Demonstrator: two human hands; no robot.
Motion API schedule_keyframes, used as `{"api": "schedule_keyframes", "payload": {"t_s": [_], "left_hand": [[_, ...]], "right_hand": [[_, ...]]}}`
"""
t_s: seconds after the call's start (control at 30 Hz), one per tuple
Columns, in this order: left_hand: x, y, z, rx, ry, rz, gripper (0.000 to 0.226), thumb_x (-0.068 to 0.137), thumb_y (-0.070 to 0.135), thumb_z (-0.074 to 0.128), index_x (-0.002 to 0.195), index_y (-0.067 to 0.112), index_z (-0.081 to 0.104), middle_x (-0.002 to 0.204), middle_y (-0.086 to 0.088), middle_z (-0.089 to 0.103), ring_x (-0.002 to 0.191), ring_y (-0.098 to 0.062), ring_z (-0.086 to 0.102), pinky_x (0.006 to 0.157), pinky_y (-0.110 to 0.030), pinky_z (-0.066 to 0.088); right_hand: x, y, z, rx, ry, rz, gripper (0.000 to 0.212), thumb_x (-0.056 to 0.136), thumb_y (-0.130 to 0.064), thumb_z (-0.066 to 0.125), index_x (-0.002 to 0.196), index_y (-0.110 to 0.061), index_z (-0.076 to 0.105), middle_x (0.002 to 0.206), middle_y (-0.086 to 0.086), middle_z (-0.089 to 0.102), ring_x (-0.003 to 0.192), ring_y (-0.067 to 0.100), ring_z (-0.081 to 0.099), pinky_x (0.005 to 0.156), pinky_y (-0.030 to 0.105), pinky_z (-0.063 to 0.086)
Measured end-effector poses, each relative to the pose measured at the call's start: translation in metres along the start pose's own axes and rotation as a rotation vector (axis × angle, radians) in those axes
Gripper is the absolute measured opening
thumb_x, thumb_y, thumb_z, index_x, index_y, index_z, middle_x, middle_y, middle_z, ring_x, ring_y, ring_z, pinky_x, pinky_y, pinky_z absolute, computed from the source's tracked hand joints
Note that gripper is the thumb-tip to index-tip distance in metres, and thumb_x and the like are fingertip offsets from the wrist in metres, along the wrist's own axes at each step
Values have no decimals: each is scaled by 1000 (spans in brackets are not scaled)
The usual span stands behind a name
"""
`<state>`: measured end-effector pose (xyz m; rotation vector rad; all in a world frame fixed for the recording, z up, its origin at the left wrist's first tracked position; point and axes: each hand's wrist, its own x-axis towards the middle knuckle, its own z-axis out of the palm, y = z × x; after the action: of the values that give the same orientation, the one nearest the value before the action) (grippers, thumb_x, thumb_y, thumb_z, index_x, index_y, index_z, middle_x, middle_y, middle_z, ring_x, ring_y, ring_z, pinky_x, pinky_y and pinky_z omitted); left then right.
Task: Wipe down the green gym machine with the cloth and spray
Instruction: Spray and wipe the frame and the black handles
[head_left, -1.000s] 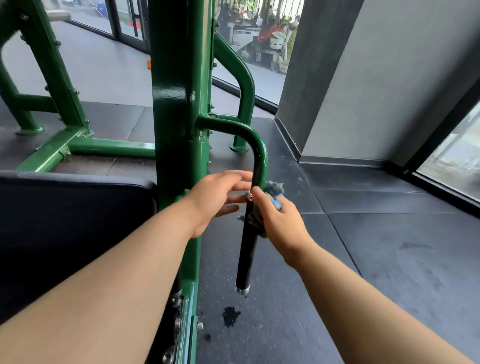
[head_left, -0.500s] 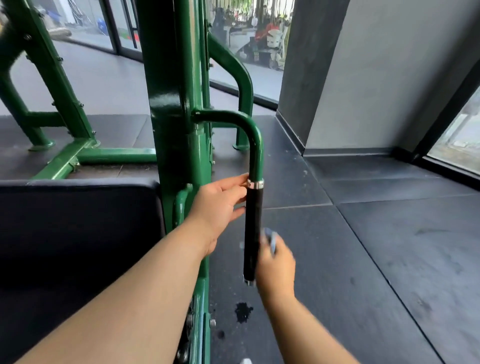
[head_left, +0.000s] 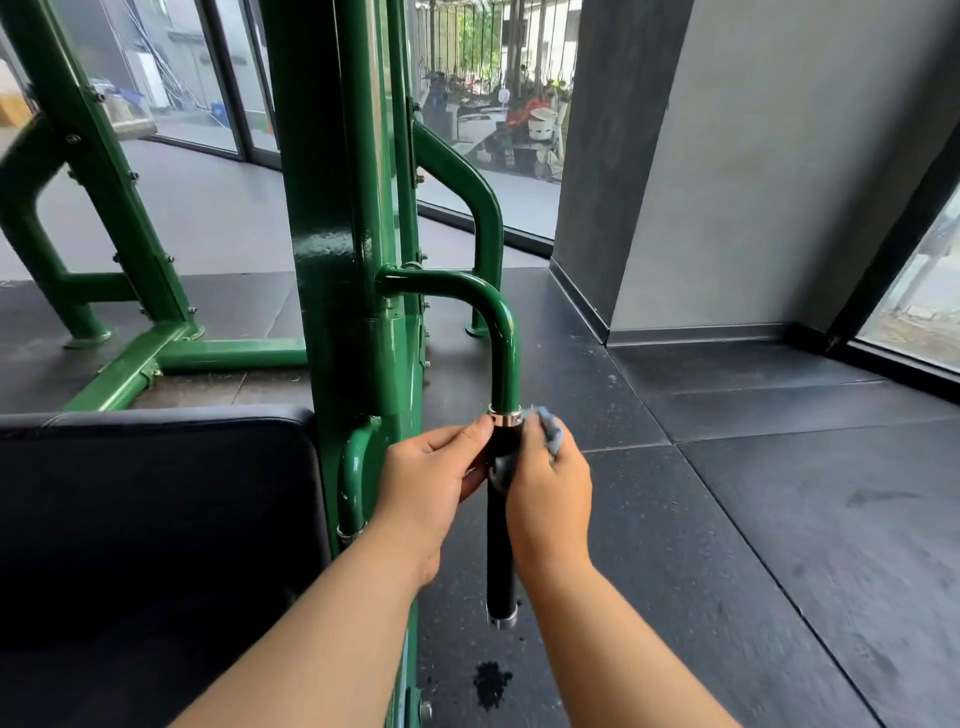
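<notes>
Just below the chrome ring (head_left: 505, 415) on the green gym machine (head_left: 332, 260), the black handle grip (head_left: 500, 561) is pinched by the left hand (head_left: 426, 483), while a blue cloth (head_left: 549, 431) is clutched against the grip's other side by the right hand (head_left: 550, 499).

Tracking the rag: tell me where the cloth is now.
Head view, right of centre: the blue cloth is bunched in the right hand against the top of the black grip.

I see black floor tiles (head_left: 779, 493) with a dark stain (head_left: 491, 683) close by — a grey wall (head_left: 779, 182) ahead to the right, windows (head_left: 208, 78) beyond, and a scooter (head_left: 439, 109) parked outside the glass.
</notes>
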<state>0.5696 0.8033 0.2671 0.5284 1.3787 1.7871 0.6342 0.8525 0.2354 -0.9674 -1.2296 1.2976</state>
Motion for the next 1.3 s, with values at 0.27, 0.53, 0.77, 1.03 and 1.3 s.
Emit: {"api": "schedule_keyframes", "payload": {"t_s": [0.27, 0.53, 0.77, 1.03, 1.3], "left_hand": [[6, -9, -4, -120, -5, -92, 10, 85, 17, 68, 77, 15, 71, 75, 4, 73, 69, -2, 65, 67, -16, 50], [7, -15, -4, -163, 9, -133, 8, 85, 12, 67, 79, 10, 71, 73, 1, 73, 65, -5, 67, 62, -14, 53], [15, -16, -11, -128, -40, -164, 9, 84, 15, 66, 76, 15, 68, 72, 6, 72, 68, -3, 65, 69, -18, 49], [30, -14, -31, 41, 32, -137, 22, 91, 31, 59, 77, 16, 69, 70, 7, 71, 65, -4, 63, 63, -17, 47], [13, -58, -14, 214, -28, -205, 24, 95, 28, 51, 76, 20, 62, 61, 9, 63, 61, -6, 60, 62, -20, 47]], "right_hand": [[-22, 41, -21, -253, 12, 212, 26, 99, -26, 48, 78, -21, 61, 71, -2, 65, 70, 17, 57, 66, 30, 44], [6, 23, -8, -52, -36, 8, 25, 99, -32, 49, 78, -25, 60, 66, -9, 62, 61, 8, 55, 65, 25, 46], [-28, 78, -34, -71, -75, 414, 21, 100, -28, 48, 86, -20, 61, 53, 2, 52, 62, 27, 60, 57, 29, 45], [14, 0, -11, 80, -226, 243, 21, 99, -20, 46, 81, -19, 56, 70, 12, 52, 53, 24, 61, 54, 38, 57], [-29, 106, -53, 172, -182, 735, 18, 94, -25, 56, 84, -10, 60, 77, 15, 61, 80, 36, 59, 66, 35, 54]]}}
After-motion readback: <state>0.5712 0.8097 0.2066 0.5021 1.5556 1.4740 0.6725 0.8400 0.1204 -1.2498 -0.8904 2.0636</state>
